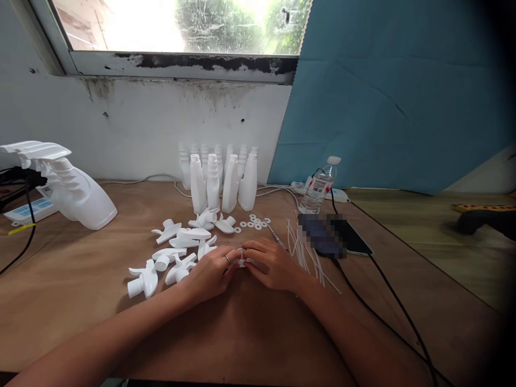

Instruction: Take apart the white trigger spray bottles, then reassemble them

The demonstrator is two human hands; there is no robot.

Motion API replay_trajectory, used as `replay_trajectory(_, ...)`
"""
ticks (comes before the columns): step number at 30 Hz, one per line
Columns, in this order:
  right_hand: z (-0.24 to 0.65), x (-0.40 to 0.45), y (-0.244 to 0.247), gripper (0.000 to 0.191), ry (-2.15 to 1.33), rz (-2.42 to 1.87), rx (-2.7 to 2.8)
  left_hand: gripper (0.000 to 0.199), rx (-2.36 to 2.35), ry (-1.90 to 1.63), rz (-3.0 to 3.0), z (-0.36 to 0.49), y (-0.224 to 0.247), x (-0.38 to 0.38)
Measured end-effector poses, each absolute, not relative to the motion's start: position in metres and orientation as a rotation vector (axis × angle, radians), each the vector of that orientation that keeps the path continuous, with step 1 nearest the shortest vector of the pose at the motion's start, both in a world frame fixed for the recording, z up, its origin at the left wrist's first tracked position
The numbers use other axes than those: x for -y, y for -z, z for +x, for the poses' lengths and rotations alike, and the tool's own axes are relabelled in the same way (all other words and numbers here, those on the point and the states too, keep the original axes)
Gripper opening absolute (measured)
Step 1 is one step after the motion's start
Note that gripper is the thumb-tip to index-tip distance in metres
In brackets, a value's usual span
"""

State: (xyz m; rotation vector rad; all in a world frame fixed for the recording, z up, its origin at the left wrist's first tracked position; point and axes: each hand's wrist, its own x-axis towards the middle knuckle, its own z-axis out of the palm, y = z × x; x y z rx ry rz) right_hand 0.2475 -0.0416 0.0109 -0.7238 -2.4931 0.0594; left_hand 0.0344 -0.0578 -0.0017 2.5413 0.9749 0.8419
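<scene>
Near the middle of the wooden table [181, 344], my left hand [213, 271] and my right hand [272, 263] meet around a small white plastic part [241, 258]. Fingers of both hands are closed on it from either side, and they hide most of its shape. A ring shows on my left hand. Several white spray heads [147, 279] lie loose to the left of my left hand. Just beyond my hands are several small white washers [258, 223]. To the right of my right hand, thin white tubes [298, 247] lie beside a slim metallic tool [278, 238].
White bottles [229, 185] without heads stand by the wall. Assembled spray bottles [86, 199] are at the left, near a power strip [34, 210]. On the right are a clear water bottle [318, 188], a phone [352, 236] and black cables [389, 285].
</scene>
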Motion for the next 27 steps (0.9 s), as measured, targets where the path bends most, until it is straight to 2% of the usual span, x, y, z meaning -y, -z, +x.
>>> replay_trajectory(9, 0.243, 0.044, -0.003, 0.018, 0.002, -0.796, 2.417, 0.023, -1.005, -0.884, 2.5, 0.033, 0.01, 0.057)
replay_trajectory(12, 0.237, 0.05, -0.002, 0.022, 0.055, -0.914, 2.388, 0.033, -1.08, -0.947, 2.453, 0.034, 0.019, 0.056)
replay_trajectory(15, 0.23, 0.054, 0.0, 0.033, -0.063, -0.932, 2.344, 0.042, -1.111, -0.942, 2.436, 0.034, 0.023, 0.057)
replay_trajectory(19, 0.228, 0.054, -0.005, 0.04, -0.298, -0.818, 2.351, 0.037, -1.092, -0.927, 2.429, 0.034, 0.018, 0.058)
replay_trajectory(21, 0.228, 0.053, -0.007, 0.037, -0.405, -0.78, 2.33, 0.035, -1.078, -0.945, 2.427, 0.034, 0.016, 0.059)
replay_trajectory(25, 0.233, 0.048, -0.009, 0.014, -0.67, -0.716, 2.215, 0.035, -1.057, -0.959, 2.418, 0.034, 0.016, 0.06)
replay_trajectory(27, 0.239, 0.041, -0.008, 0.013, -0.737, -0.719, 2.181, 0.034, -1.062, -0.953, 2.409, 0.034, 0.016, 0.059)
